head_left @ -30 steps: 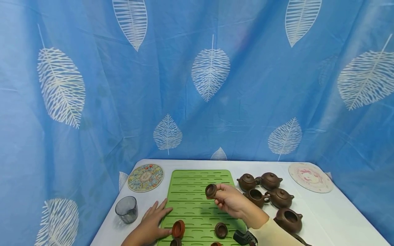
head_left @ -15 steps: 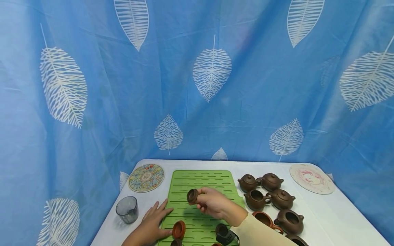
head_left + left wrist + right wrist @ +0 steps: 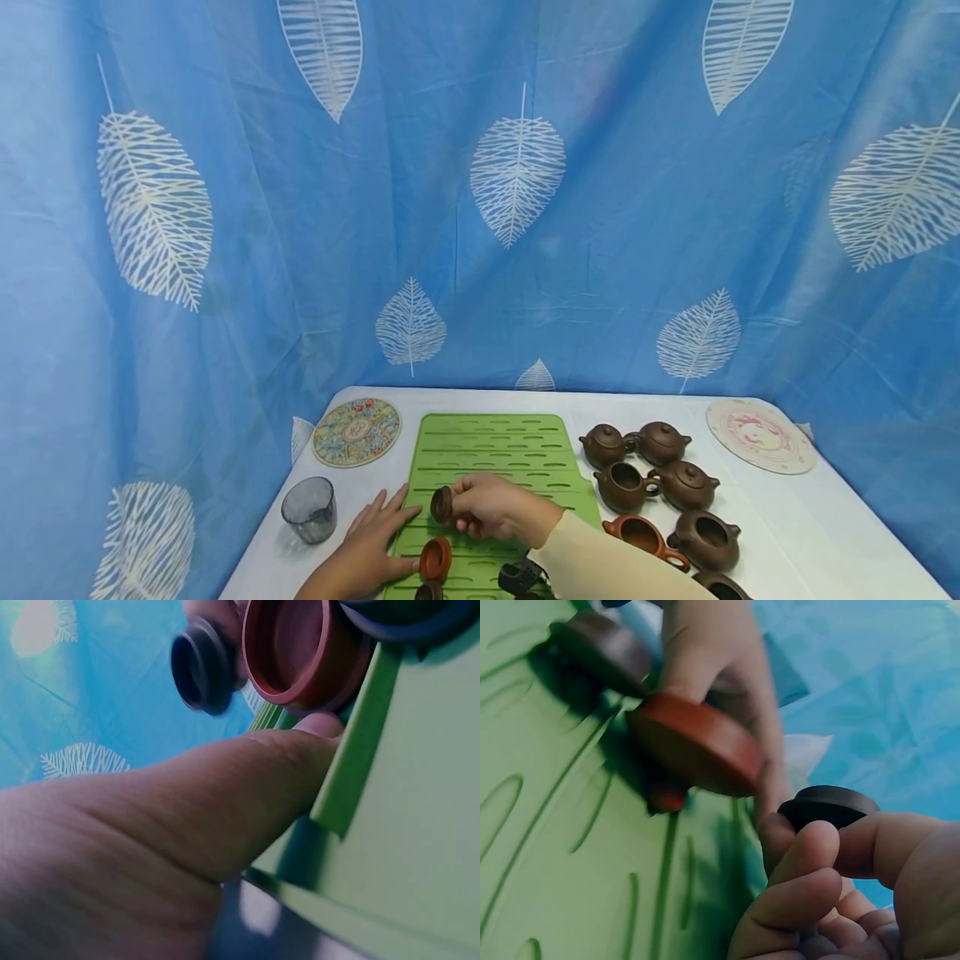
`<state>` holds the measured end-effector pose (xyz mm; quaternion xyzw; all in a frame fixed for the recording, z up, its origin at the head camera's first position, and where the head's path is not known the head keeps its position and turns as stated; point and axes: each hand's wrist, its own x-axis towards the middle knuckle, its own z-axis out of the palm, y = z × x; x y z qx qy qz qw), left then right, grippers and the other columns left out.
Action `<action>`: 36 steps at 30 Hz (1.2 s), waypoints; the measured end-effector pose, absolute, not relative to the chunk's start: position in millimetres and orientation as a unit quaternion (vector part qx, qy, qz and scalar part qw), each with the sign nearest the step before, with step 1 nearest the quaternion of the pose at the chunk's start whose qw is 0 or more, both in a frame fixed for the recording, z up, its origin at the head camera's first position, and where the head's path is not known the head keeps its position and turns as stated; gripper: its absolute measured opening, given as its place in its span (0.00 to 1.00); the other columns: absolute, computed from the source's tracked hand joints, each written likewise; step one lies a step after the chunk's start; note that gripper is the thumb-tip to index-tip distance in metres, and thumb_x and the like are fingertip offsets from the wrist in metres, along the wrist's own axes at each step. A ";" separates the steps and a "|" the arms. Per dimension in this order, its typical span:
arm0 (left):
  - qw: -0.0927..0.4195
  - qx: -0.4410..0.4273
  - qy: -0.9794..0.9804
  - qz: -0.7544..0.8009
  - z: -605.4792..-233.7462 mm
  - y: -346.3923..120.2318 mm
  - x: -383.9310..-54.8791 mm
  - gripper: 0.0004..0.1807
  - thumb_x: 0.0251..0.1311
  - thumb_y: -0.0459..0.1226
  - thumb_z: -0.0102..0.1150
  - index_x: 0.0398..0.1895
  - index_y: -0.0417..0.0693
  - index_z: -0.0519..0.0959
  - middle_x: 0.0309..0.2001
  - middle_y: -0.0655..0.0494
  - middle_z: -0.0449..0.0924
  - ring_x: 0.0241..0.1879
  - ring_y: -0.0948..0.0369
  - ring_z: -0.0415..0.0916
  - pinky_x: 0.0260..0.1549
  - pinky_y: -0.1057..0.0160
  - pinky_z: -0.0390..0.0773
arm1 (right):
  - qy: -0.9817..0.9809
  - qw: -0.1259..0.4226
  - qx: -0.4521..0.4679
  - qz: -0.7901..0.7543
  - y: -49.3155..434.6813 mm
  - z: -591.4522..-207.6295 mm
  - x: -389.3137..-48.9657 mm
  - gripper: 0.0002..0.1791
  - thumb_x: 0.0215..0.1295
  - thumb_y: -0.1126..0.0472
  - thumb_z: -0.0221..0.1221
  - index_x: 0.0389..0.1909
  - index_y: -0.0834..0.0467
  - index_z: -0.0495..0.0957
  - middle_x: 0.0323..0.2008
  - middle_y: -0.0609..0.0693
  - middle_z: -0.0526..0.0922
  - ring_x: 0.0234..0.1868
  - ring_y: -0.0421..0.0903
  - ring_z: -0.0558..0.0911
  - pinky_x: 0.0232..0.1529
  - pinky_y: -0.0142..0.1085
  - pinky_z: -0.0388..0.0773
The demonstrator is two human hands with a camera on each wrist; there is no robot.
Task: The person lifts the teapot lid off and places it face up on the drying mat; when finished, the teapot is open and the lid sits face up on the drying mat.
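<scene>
My right hand pinches a small dark brown teapot lid between thumb and fingers, tipped on its side with its hollow underside facing left. It is over the left part of the green ridged mat. My left hand lies with fingers spread on the mat's left edge, its thumb right at an orange-red teapot lid that leans on the mat. In the right wrist view that orange lid stands tilted on its knob. Just below it, partly cut off in the head view, is another brown lid.
Several brown teapots, some lidless, and an orange-red lidless pot stand right of the mat. A grey glass cup stands at the left. Patterned round coasters lie in both far corners, with a blue curtain behind.
My right hand has carried the brown lid leftward and a little nearer across the mat, and the lid has turned more edge-on. The left hand stays where it was.
</scene>
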<state>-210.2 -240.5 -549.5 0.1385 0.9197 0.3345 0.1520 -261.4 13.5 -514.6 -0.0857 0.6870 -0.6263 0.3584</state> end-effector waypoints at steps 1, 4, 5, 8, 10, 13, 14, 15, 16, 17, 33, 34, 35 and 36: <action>0.151 0.138 0.920 0.335 -549.9 -240.7 -210.6 0.46 0.55 0.57 0.77 0.76 0.52 0.72 0.84 0.42 0.48 0.80 0.27 0.37 0.71 0.19 0.38 | 0.690 0.359 -0.089 -0.622 11.8 -515.9 -261.6 0.06 0.71 0.67 0.60 0.45 0.61 0.81 0.33 0.52 0.85 0.23 0.37 0.76 0.21 0.28 0.69; 0.146 0.141 0.921 0.333 -548.9 -240.2 -210.5 0.46 0.55 0.56 0.77 0.76 0.52 0.73 0.84 0.42 0.49 0.80 0.26 0.38 0.70 0.19 0.39 | 0.702 0.358 -0.098 -0.608 8.7 -519.0 -262.4 0.04 0.70 0.68 0.60 0.42 0.61 0.82 0.30 0.51 0.84 0.21 0.37 0.75 0.20 0.28 0.68; 0.146 0.142 0.921 0.332 -549.0 -240.1 -210.1 0.45 0.55 0.56 0.77 0.76 0.52 0.73 0.84 0.41 0.49 0.80 0.26 0.38 0.70 0.19 0.40 | 0.705 0.360 -0.101 -0.602 8.2 -519.9 -262.9 0.04 0.70 0.67 0.60 0.42 0.61 0.83 0.30 0.50 0.84 0.21 0.36 0.75 0.19 0.28 0.68; 0.146 0.144 0.921 0.332 -548.5 -239.8 -208.9 0.45 0.55 0.55 0.77 0.75 0.51 0.73 0.84 0.42 0.50 0.80 0.27 0.38 0.70 0.18 0.40 | 0.714 0.367 -0.110 -0.586 7.8 -521.2 -263.7 0.05 0.73 0.65 0.59 0.42 0.61 0.83 0.30 0.49 0.86 0.19 0.36 0.74 0.19 0.27 0.68; 0.147 0.143 0.920 0.333 -548.8 -239.9 -208.6 0.45 0.55 0.55 0.78 0.75 0.51 0.73 0.84 0.42 0.49 0.80 0.27 0.38 0.70 0.19 0.40 | 0.718 0.369 -0.112 -0.579 7.4 -521.5 -264.0 0.06 0.74 0.64 0.59 0.42 0.61 0.83 0.29 0.49 0.86 0.19 0.35 0.73 0.19 0.27 0.68; 0.147 0.143 0.920 0.334 -549.8 -240.1 -208.8 0.45 0.56 0.55 0.77 0.76 0.52 0.73 0.85 0.42 0.48 0.80 0.27 0.37 0.70 0.19 0.39 | 0.724 0.365 -0.108 -0.575 7.2 -522.1 -263.7 0.05 0.74 0.64 0.59 0.41 0.61 0.82 0.28 0.48 0.86 0.19 0.35 0.73 0.18 0.27 0.68; 0.147 0.144 0.920 0.335 -549.5 -240.1 -208.7 0.45 0.56 0.55 0.77 0.76 0.52 0.73 0.85 0.43 0.48 0.80 0.27 0.37 0.70 0.19 0.39 | 0.727 0.362 -0.106 -0.574 7.2 -522.5 -263.6 0.05 0.74 0.65 0.59 0.41 0.61 0.82 0.27 0.48 0.86 0.18 0.35 0.73 0.18 0.27 0.67; 0.144 0.145 0.921 0.332 -550.2 -240.1 -209.1 0.45 0.56 0.55 0.77 0.76 0.52 0.73 0.84 0.43 0.49 0.80 0.27 0.37 0.70 0.19 0.39 | 0.729 0.361 -0.105 -0.573 7.1 -523.1 -263.7 0.05 0.73 0.65 0.58 0.40 0.61 0.81 0.27 0.48 0.86 0.18 0.35 0.73 0.17 0.27 0.67; 0.141 0.147 0.921 0.331 -550.3 -240.0 -209.2 0.45 0.56 0.56 0.77 0.76 0.52 0.73 0.84 0.42 0.49 0.80 0.27 0.38 0.70 0.19 0.40 | 0.730 0.360 -0.104 -0.571 7.1 -523.5 -263.7 0.05 0.73 0.65 0.58 0.40 0.62 0.81 0.27 0.48 0.86 0.18 0.35 0.73 0.17 0.27 0.67; 0.142 0.148 0.921 0.331 -550.6 -239.9 -209.1 0.45 0.56 0.56 0.77 0.76 0.52 0.73 0.84 0.42 0.49 0.80 0.27 0.38 0.70 0.19 0.40 | 0.733 0.359 -0.103 -0.569 7.4 -523.8 -263.7 0.05 0.73 0.66 0.58 0.39 0.62 0.81 0.27 0.49 0.86 0.18 0.35 0.73 0.17 0.28 0.67; 0.151 0.140 0.922 0.328 -551.8 -241.8 -211.0 0.46 0.55 0.57 0.76 0.76 0.52 0.72 0.85 0.44 0.48 0.81 0.28 0.37 0.71 0.20 0.38 | 0.779 0.290 -0.087 -0.549 16.9 -510.5 -256.8 0.15 0.64 0.67 0.61 0.51 0.60 0.75 0.26 0.51 0.80 0.18 0.42 0.71 0.17 0.33 0.61; 0.151 0.139 0.922 0.328 -551.8 -242.0 -211.1 0.46 0.55 0.57 0.77 0.76 0.53 0.72 0.85 0.44 0.48 0.81 0.28 0.36 0.71 0.20 0.37 | 0.780 0.286 -0.084 -0.551 19.2 -508.2 -256.7 0.16 0.64 0.66 0.61 0.53 0.59 0.75 0.26 0.51 0.78 0.18 0.42 0.70 0.18 0.34 0.60; 0.151 0.139 0.922 0.328 -552.0 -242.3 -211.2 0.46 0.55 0.57 0.77 0.76 0.53 0.72 0.85 0.44 0.48 0.81 0.28 0.36 0.71 0.20 0.37 | 0.779 0.284 -0.084 -0.553 21.8 -505.6 -256.6 0.17 0.65 0.66 0.61 0.54 0.59 0.75 0.26 0.51 0.77 0.19 0.42 0.68 0.18 0.34 0.58; 0.151 0.138 0.922 0.329 -552.4 -242.6 -211.3 0.46 0.55 0.57 0.77 0.76 0.53 0.72 0.85 0.44 0.48 0.81 0.28 0.36 0.71 0.20 0.37 | 0.776 0.282 -0.086 -0.558 24.6 -503.2 -256.8 0.18 0.65 0.66 0.60 0.56 0.60 0.74 0.26 0.50 0.76 0.19 0.43 0.67 0.19 0.35 0.57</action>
